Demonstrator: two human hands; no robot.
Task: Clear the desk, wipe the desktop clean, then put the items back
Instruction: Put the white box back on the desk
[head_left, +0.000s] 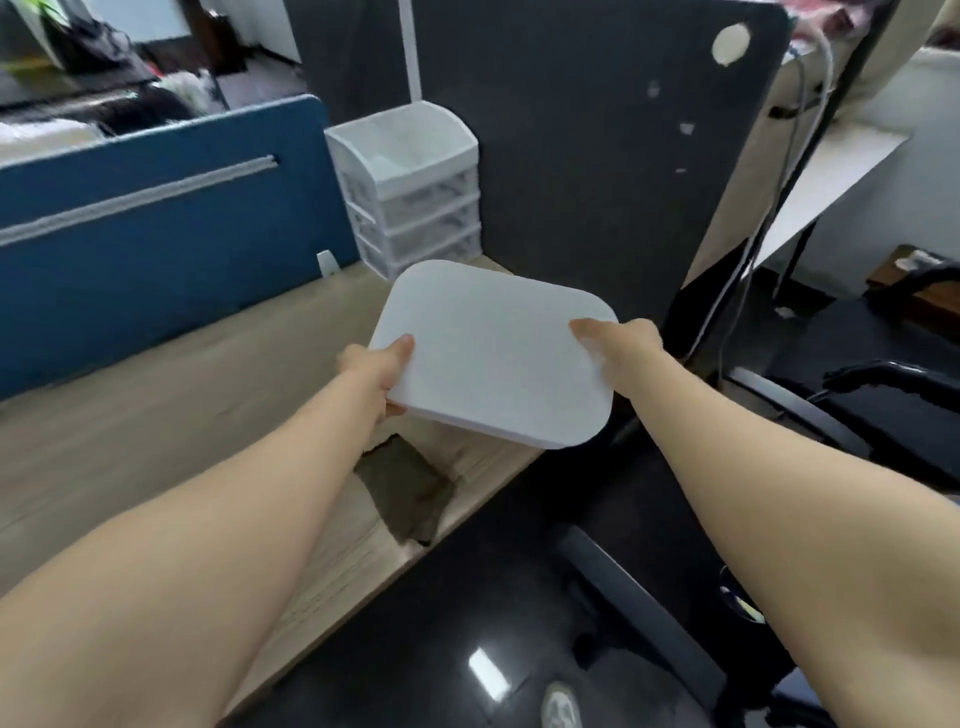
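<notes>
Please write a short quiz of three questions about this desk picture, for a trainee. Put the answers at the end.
1. True or false: both hands hold the white board.
2. Where does the dark cloth lie? A) on the desk, near its front edge B) on the floor C) in the drawer unit
3. Fill in: the drawer unit stands at the desk's back ____.

Key: 1 true; 2 A; 3 corner.

Matt wood-grain desk (156, 415), translucent plastic drawers (415, 208), glossy black floor (415, 649).
</notes>
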